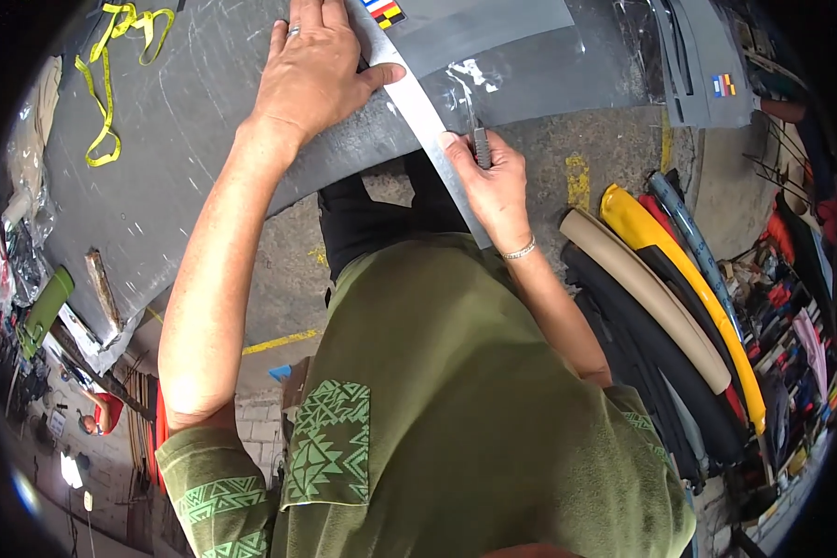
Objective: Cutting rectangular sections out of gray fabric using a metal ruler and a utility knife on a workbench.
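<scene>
My left hand lies flat at the top of the view, its thumb stretched onto a long metal ruler; its fingertips are cut off by the frame. The ruler runs slantwise over grey sheet material and juts past the table's near edge. In my right hand is a dark utility knife, pointing away from me. That hand is beside the ruler at the table edge, its thumb against the ruler; the blade is too small to make out.
A yellow measuring tape lies loosely on the scratched grey table at far left. Rolls of material, including a yellow roll and a beige roll, stand to my right. Strips of grey sheet hang at far right. Another person is at lower left.
</scene>
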Tool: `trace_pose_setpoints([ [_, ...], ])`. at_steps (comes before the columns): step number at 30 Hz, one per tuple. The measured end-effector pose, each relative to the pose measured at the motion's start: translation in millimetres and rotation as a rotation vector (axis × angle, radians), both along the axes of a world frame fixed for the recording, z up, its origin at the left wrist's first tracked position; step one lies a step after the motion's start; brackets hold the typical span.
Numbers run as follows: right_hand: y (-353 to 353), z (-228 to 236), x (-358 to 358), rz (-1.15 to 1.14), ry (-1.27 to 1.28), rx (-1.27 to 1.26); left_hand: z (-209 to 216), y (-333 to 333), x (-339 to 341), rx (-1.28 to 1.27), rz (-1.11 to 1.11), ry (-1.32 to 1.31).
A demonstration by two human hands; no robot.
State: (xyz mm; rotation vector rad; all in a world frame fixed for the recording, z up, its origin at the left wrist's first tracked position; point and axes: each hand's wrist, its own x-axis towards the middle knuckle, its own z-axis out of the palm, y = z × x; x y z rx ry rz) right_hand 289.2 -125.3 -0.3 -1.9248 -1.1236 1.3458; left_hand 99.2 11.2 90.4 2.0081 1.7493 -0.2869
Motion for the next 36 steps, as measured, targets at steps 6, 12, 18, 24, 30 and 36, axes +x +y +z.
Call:
trace_pose_setpoints([
  [6, 0.8, 29.4, 28.4, 0.087, -0.229, 0.113, -5.3, -3.3, -0.4, 0.012, 0.012, 0.028],
  [12, 17.7, 59.2, 18.3, 0.363, -0.149, 0.419, -30.2, -12.0, -8.3, 0.183, -0.028, -0.060],
  [18, 25.0, 57.6, -1.4, 0.500, -0.265, 0.355, -9.4, -3.3, 1.6, 0.016, -0.018, 0.050],
  [24, 32.0, 51.2, -6.4, 0.512, -0.240, 0.400, -12.7, -5.9, -5.2, 0.028, -0.005, 0.043],
  [30, 31.7, 53.6, -6.5, 0.513, -0.253, 0.375, -14.4, -6.2, -5.2, 0.037, -0.006, 0.037],
  [36, 33.3, 56.7, -7.3, 0.530, -0.270, 0.347, -7.1, -6.3, -3.1, 0.020, -0.005, 0.054],
])
